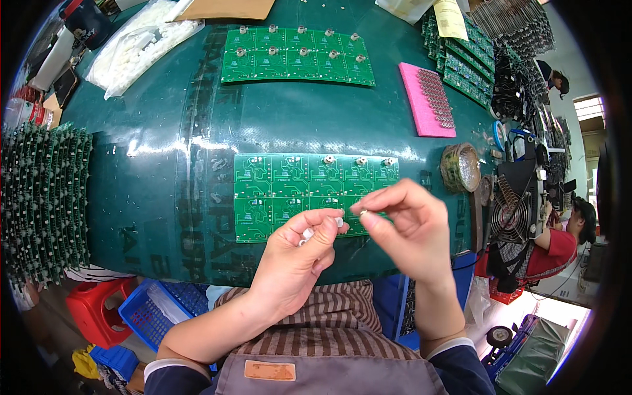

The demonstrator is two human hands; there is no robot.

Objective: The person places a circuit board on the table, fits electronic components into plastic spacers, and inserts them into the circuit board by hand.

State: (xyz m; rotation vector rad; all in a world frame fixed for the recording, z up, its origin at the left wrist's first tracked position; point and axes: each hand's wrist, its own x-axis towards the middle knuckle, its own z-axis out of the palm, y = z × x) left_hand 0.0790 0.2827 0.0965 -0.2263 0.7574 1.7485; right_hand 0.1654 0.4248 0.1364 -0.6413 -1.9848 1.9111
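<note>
My left hand (297, 253) is closed around several small white plastic pieces (307, 234); one white piece (339, 222) sticks out at the thumb and forefinger tips. Close by on the right, the thumb and forefinger of my right hand (416, 230) pinch a tiny pale part (363, 212), too small to name. Both hands hover over the near edge of a green circuit board panel (253, 178), covering part of its lower row. Small round metal-topped components (329, 160) stand on the right part of its upper row.
Beyond lies a second green panel (257, 69) with components on both rows. At the right are a pink foam block (413, 99) with rows of small parts, a tape roll (461, 166) and a fan (510, 210). Stacked boards (49, 197) stand left. A co-worker in red (556, 247) sits at right.
</note>
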